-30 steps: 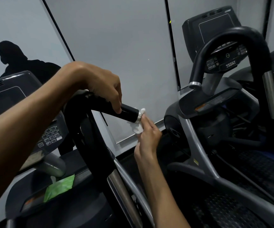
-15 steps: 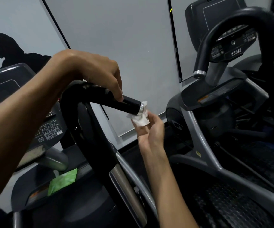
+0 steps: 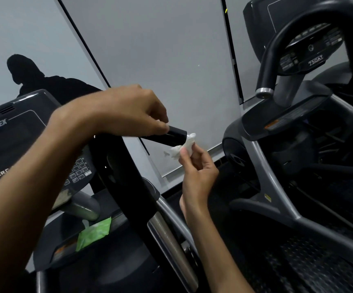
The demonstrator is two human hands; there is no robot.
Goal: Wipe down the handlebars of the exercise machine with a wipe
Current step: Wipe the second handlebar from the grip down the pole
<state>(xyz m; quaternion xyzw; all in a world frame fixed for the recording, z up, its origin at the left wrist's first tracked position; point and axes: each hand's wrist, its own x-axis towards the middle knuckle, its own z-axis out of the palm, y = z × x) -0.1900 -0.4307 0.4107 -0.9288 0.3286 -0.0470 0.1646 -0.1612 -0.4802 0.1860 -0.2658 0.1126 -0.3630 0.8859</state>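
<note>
Left hand (image 3: 129, 112) fingers curled down over black handlebar (image 3: 172, 137) near its free end, right hand (image 3: 198, 168) pinching crumpled white wipe (image 3: 183, 148) against that end's tip, green wipe packet (image 3: 93, 233) lying on machine's console ledge (image 3: 116, 201) below.

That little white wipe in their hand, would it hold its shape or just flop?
The white wipe looks crumpled and soft, so it probably flops. The right hand pinches it with fingertips alone, so it seems very light. Against the handlebar end, it likely just bunches.
</note>
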